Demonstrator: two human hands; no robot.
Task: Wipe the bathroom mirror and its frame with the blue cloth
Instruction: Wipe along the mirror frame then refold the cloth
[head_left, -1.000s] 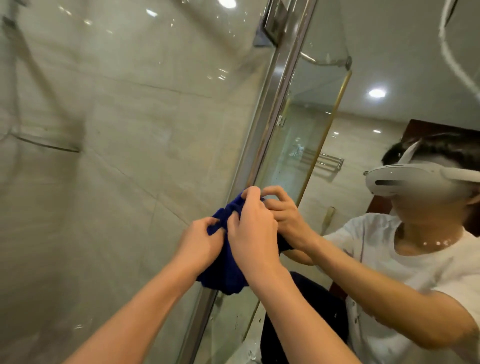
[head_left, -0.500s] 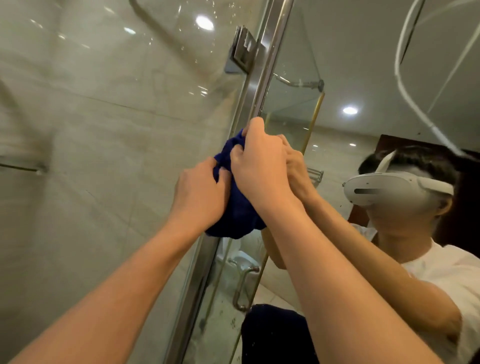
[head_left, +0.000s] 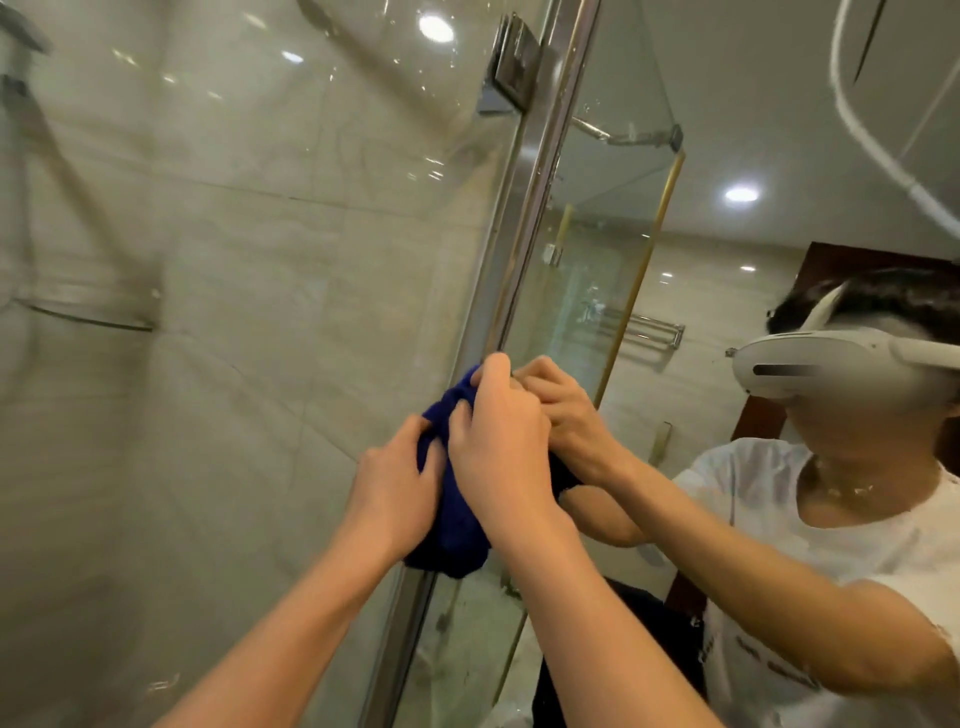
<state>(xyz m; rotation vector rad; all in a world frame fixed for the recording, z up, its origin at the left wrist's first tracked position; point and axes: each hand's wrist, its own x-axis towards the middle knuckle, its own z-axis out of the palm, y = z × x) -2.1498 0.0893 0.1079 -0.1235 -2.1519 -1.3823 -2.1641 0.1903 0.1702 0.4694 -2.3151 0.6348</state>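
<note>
The dark blue cloth (head_left: 447, 514) is bunched around the mirror's metal frame (head_left: 524, 208), a steel strip running from top centre down to the bottom. My left hand (head_left: 395, 483) grips the cloth from the left side. My right hand (head_left: 498, 447) grips it from the right, fingers curled over the frame edge. The mirror (head_left: 727, 130) fills the right half and reflects my arms, my white shirt and a white headset. Most of the cloth is hidden between my hands.
A glass shower panel (head_left: 234, 312) with beige tile behind it fills the left half. A metal hinge bracket (head_left: 511, 67) sits high on the frame. A white cable (head_left: 872, 140) hangs at the top right.
Both hands and the cloth slid up the frame half a second ago, then back down to a lower point on it now.
</note>
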